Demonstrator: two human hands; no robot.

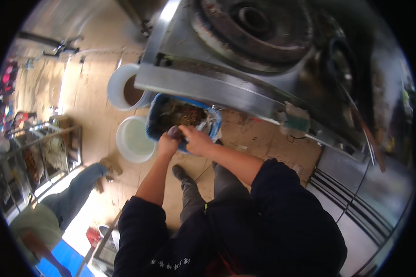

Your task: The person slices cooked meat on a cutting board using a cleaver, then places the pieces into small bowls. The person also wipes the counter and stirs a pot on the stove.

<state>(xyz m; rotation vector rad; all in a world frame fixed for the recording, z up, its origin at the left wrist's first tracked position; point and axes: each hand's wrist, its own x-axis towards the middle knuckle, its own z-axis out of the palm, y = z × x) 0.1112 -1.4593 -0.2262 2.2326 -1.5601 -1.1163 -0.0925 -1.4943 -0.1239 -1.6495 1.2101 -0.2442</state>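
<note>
My left hand (pixel 168 142) holds a small rounded purplish item (pixel 174 132), blurred, perhaps an onion. Close to its right side is my right hand (pixel 196 140), fingers pointing at the item; whether it grips anything is unclear. Both hands are over the near rim of a blue bin (pixel 150 126), which contains scraps (pixel 190 116) and crumpled plastic (pixel 209 119). Left of the bin stand two white buckets: one (pixel 119 140) with pale cloudy liquid, the other (pixel 116 86) with brown contents.
A steel stove counter (pixel 201 85) with a large round burner (pixel 256 31) overhangs the bin's far side. A green and beige cloth (pixel 295 121) lies on its edge. Another person (pixel 41 221) is at lower left near a metal rack (pixel 78 145). Steel cabinets (pixel 346 183) are at right.
</note>
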